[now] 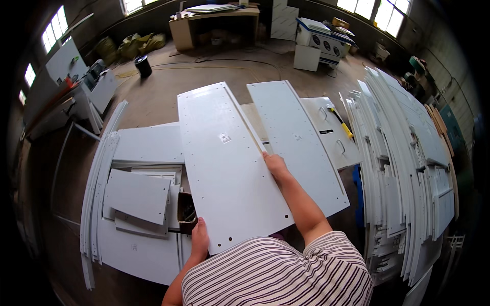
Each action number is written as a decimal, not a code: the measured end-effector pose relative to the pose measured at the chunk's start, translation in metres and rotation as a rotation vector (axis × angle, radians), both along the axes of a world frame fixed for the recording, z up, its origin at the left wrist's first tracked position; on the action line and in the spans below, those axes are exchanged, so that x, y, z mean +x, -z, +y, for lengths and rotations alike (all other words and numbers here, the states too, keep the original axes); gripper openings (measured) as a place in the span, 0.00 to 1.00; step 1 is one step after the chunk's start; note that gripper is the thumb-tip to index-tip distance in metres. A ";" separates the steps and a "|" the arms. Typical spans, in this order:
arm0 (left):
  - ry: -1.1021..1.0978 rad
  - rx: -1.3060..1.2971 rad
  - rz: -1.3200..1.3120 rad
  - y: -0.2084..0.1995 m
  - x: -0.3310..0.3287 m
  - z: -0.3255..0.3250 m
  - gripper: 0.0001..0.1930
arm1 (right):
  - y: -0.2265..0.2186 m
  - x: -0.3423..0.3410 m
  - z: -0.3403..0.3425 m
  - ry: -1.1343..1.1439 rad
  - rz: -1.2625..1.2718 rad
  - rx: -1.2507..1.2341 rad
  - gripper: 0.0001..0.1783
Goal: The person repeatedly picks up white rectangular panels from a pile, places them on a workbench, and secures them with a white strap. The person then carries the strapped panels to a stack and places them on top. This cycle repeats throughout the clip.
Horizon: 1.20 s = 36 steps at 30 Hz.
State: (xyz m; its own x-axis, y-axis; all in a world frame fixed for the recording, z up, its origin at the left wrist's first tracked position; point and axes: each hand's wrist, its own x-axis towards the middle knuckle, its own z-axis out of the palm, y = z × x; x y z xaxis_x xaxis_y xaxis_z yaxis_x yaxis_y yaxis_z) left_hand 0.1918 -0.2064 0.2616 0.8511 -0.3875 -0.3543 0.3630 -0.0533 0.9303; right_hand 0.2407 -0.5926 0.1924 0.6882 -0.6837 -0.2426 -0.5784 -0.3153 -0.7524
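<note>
A long white panel (235, 168) with drilled holes and a small square label stretches out in front of my body. My left hand (200, 236) grips its left edge near the close end. Farther up on the opposite edge, my right hand (275, 165) holds the panel with fingers curled beneath, out of sight. Just right of it lies a second white drilled panel (301, 148), partly behind my right forearm. Beside my left hand stands a small open box (187, 208) with dark contents I cannot make out.
Smaller white panels (138, 191) are piled on the left beside long narrow strips (99, 199). A yellow-handled hammer (341, 121) lies on a panel with two handles (326, 145). Tall stacks of boards (403, 173) stand at right. A black bin (143, 66) and a desk (214, 23) are farther back.
</note>
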 end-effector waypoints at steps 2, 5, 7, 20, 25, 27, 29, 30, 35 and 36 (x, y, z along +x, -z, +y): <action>0.075 -0.037 -0.039 0.008 -0.003 -0.035 0.28 | -0.006 -0.033 -0.040 0.068 0.022 0.054 0.37; 0.165 -0.039 -0.032 0.018 -0.013 -0.102 0.28 | -0.014 -0.087 -0.110 0.159 0.101 -0.023 0.38; 0.207 -0.042 0.000 0.020 -0.024 -0.151 0.27 | -0.017 -0.122 -0.152 0.174 0.172 -0.117 0.39; 0.863 0.616 0.106 0.117 -0.076 -0.281 0.25 | 0.032 -0.211 -0.286 0.068 0.278 -0.502 0.40; 0.786 0.463 0.359 0.191 -0.090 -0.251 0.22 | 0.122 -0.283 -0.277 0.162 0.416 -0.175 0.47; 1.127 0.533 -0.314 0.209 -0.078 -0.259 0.24 | 0.138 -0.301 -0.272 0.153 0.358 0.057 0.53; 0.846 0.322 -0.553 0.220 -0.082 -0.269 0.24 | 0.131 -0.306 -0.255 0.138 0.360 0.017 0.53; 0.766 0.436 -0.427 0.219 -0.083 -0.272 0.25 | 0.129 -0.305 -0.245 0.129 0.360 -0.003 0.53; 0.578 0.675 -0.177 0.176 -0.069 -0.282 0.25 | 0.127 -0.338 -0.194 0.188 0.334 -0.001 0.52; 0.585 0.710 -0.194 0.172 -0.066 -0.283 0.25 | 0.128 -0.344 -0.190 0.187 0.331 0.001 0.52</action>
State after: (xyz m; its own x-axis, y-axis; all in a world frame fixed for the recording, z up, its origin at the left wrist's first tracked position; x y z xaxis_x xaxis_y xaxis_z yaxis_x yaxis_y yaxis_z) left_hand 0.1253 -0.4895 0.0893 0.6585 -0.5195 -0.5445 -0.0584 -0.7566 0.6512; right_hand -0.1030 -0.7823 0.0648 0.4358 -0.7897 -0.4319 -0.8379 -0.1806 -0.5151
